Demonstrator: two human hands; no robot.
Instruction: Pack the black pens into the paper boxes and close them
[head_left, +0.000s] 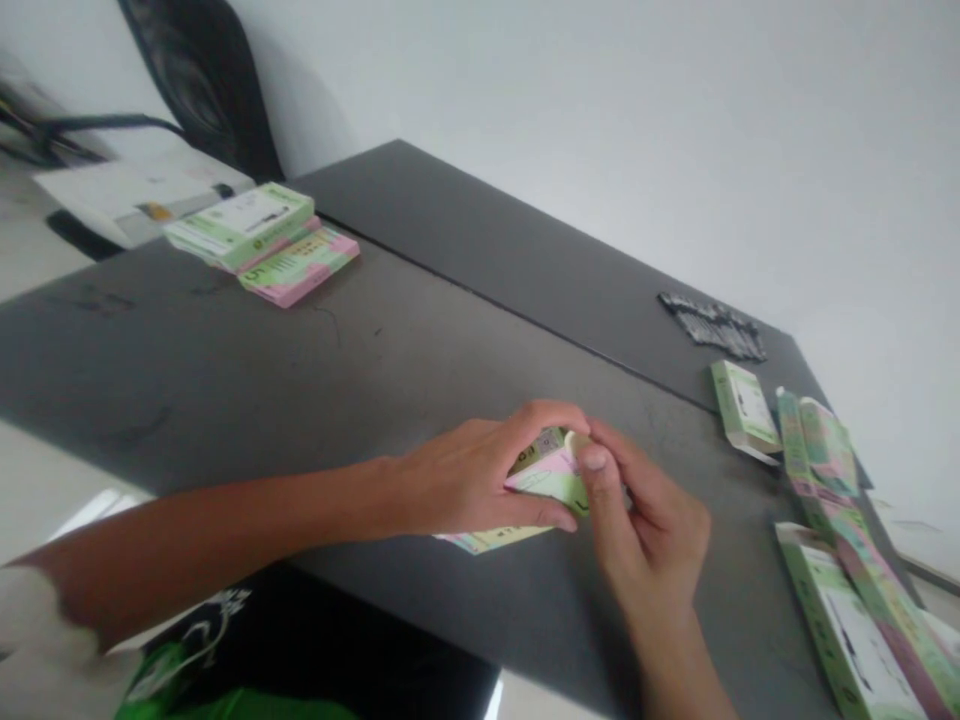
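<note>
A small green and pink cardboard box is gripped in my left hand, thumb along its near side and fingers over the far side. My right hand closes on the end of that box, its thumb and forefinger pinching the edge or flap there. Both hands meet over the near part of the dark table. A pale yellow-green printed panel shows below my left hand; whether it belongs to the same box I cannot tell. My fingers hide much of the box.
Stacked green and pink boxes lie at the table's left. On the right are a box with an opened end, several flattened-looking cartons and another box. Small dark packets lie farther back. A black chair stands behind.
</note>
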